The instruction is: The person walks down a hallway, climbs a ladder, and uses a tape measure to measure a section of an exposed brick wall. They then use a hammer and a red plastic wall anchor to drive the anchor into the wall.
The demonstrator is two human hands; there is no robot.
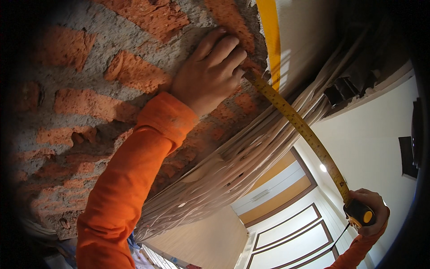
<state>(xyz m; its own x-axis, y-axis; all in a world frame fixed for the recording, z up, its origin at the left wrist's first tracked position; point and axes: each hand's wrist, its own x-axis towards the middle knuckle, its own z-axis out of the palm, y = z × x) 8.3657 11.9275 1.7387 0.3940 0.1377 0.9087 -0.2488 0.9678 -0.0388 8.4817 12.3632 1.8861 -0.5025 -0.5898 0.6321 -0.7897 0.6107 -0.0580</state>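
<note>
Brick wall [136,71]; graduated yellow tape [304,128], left hand [209,76] holding end; black case [358,212], right hand [379,207] gripping

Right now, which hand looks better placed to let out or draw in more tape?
Probably the right hand: it is wrapped around the tape case. The left hand is up at the brick wall, beside the far end of the extended yellow blade.

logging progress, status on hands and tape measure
Left hand at brick wall. Right hand gripping tape measure. Blade extended, outer end by left hand; nothing visibly blocking it.
</note>
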